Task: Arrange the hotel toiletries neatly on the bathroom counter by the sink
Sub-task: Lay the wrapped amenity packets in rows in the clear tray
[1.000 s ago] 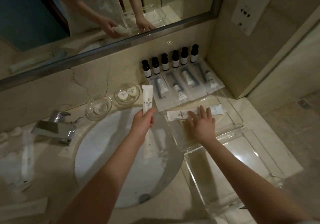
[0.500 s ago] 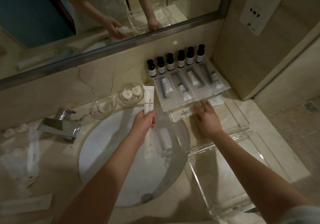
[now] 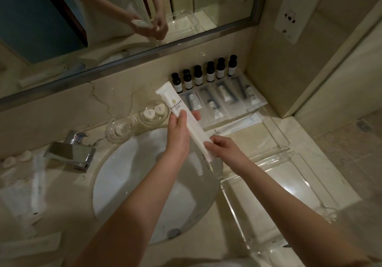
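Observation:
A long white toiletry packet [image 3: 175,105] with a gold logo is held slanted above the sink's far rim. My left hand [image 3: 178,130] grips its middle, and my right hand [image 3: 222,147] pinches its lower end. Against the back wall stands a row of several small dark bottles [image 3: 203,76]. In front of them lie several clear sachets with small tubes [image 3: 221,101]. Another long white packet [image 3: 237,124] lies on the counter below the sachets.
A round white sink [image 3: 144,184] with a chrome faucet [image 3: 72,153] sits at centre left. Two glass dishes [image 3: 122,130] stand behind it, one holding two small soaps [image 3: 155,111]. Clear acrylic trays [image 3: 279,184] sit at right. Wrapped items [image 3: 31,190] lie at far left.
My right hand left the packet on the counter and came over to take the lower end of the packet my left hand holds. That packet tilted to a slant.

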